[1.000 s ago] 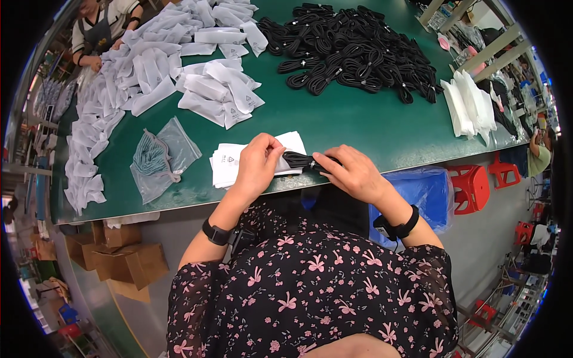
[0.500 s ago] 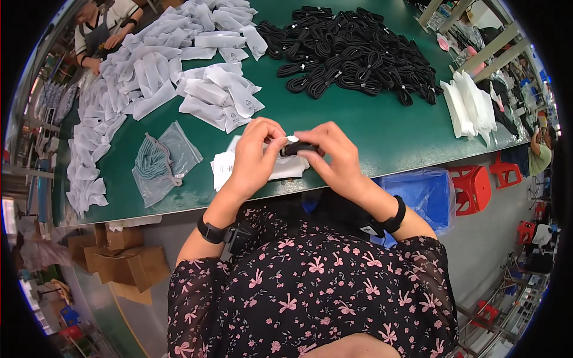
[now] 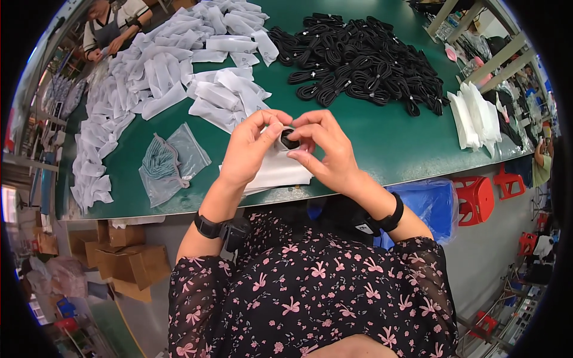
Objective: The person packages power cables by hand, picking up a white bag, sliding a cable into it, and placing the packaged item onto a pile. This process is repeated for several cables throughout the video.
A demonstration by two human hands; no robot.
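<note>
Two hands meet at the frame's centre: the left hand and right hand each pinch, grip closed, a small white pouch with a black cable coil showing in its mouth. Flat white pouches lie beneath on the green bench. Black cable coils heap upper right; filled white pouches upper left.

We have one head-worn fisheye view. It looks steeply down, close over the green tabletop. Straight edges bend toward its rim.
</note>
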